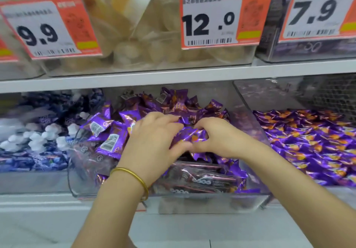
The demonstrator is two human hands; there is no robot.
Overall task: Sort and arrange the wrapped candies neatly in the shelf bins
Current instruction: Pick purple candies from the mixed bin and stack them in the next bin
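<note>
A clear plastic bin (pixel 212 201) in the middle of the lower shelf holds a heap of purple wrapped candies (pixel 123 116). Both my hands are inside it, on top of the heap. My left hand (pixel 152 138), with a gold bangle on its wrist, lies over the candies with fingers curled round a purple wrapper. My right hand (pixel 213 138) grips the same bunch of purple candies (pixel 189 134) between the two hands. Candies under my palms are hidden.
To the right, another bin (pixel 250 101) holds flat-lying purple and orange candies (pixel 312 139). At left is a bin of blue and white candies (pixel 38 132). The upper shelf (pixel 173 74) carries clear bins of pale sweets with price tags 9.9, 12.0 and 7.9.
</note>
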